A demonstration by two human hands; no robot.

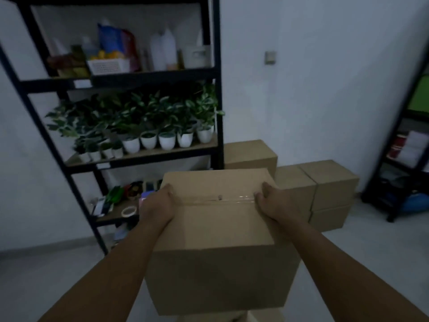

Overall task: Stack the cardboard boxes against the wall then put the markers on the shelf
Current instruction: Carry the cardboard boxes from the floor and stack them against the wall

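Head view: my left hand [157, 203] and right hand [276, 201] clamp the carried box [216, 228] at frame centre; stacked boxes [325, 189] already stand centre-right against the wall [325, 77]; markers seem untouched.

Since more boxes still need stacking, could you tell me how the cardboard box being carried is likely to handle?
The cardboard box probably stays stiff: its faces look flat and its top seam is taped. It seems fairly light, as the left hand and right hand grip only its upper edges. Flat sides should stack steadily.

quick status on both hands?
Left hand: grips the left top edge of the taped brown cardboard box.
Right hand: grips the box's right top edge.
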